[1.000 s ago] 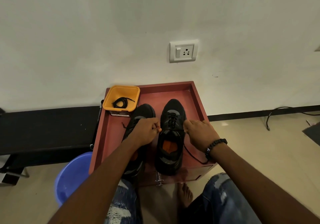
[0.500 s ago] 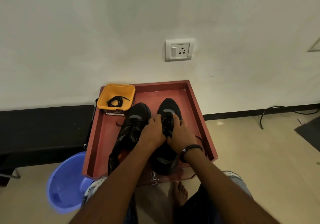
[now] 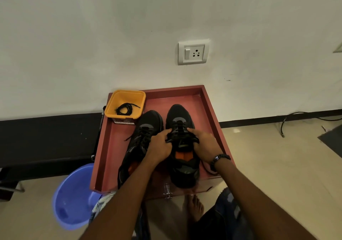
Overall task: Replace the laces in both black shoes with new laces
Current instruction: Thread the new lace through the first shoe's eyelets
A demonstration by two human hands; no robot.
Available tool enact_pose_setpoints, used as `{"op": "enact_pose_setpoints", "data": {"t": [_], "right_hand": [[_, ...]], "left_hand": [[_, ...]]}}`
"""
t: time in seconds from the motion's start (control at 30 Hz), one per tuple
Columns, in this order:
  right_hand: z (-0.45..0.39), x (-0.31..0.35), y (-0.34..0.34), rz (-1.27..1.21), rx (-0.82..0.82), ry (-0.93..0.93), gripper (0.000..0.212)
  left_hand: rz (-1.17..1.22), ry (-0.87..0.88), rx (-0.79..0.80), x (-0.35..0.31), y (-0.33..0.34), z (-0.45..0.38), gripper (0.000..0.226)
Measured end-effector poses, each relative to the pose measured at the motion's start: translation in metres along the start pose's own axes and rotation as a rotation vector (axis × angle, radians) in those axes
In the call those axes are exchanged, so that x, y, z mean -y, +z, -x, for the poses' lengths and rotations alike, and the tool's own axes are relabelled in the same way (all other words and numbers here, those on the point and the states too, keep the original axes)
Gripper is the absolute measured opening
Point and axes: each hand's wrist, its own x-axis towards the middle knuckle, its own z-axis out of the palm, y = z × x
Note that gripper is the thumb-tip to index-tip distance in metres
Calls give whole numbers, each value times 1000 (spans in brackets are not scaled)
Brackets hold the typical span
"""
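Hands spread since 0.5 s ago: left hand (image 3: 160,147) and right hand (image 3: 205,145) now pinch the right shoe (image 3: 182,147) lacing from either side (centre frame). Left shoe (image 3: 142,139) beside it on red worktop (image 3: 207,113); spare lace (image 3: 125,108) in yellow tub (image 3: 112,108), blue basin (image 3: 72,199) lower left, white wall socket (image 3: 193,52).

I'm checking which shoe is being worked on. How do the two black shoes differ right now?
The right shoe has the left hand and the right hand at its laces; the left shoe is untouched. The right shoe sits farther toward the wall, heel over the red tray's near edge; the left shoe sits nearer, partly hidden by the forearm. Both are black with orange insoles, toes toward the wall.
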Motion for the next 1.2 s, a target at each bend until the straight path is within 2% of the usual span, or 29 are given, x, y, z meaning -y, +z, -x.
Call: {"op": "enact_pose_setpoints", "data": {"t": [0.17, 0.33, 0.43, 0.5, 0.73, 0.93, 1.0, 1.03, 1.1, 1.13, 1.2], "right_hand": [[4, -7, 5, -101, -42, 15, 46], [9, -23, -11, -148, 107, -100, 55], [9, -30, -15, -134, 70, -152, 34], [7, -35, -14, -152, 8, -129, 24], [9, -46, -15, -111, -3, -84, 22], [14, -39, -18, -82, -23, 2, 14], [17, -33, -18, 18, -65, 48, 8], [21, -27, -17, 77, -106, 49, 16], [33, -7, -14, 87, -156, -49, 22], [41, 6, -10, 106, -117, -134, 21], [52, 27, 2, 324, 0, -263, 25]], "left_hand": [[-15, 9, -8, 1, 3, 3, 63], [-122, 12, 52, 3, -4, 3, 67], [-174, 4, 54, 6, -14, 2, 62], [-168, -4, 53, 5, -14, 4, 59], [-133, -1, 25, 9, -13, 3, 51], [-132, -32, 95, 10, -15, 5, 60], [-124, -39, 115, 9, -17, 5, 65], [-119, -41, 128, 9, -16, 6, 68], [-111, -49, 152, 8, -14, 7, 73], [-104, -56, 160, 8, -13, 9, 74], [-80, -58, 171, 7, -12, 12, 75]]}}
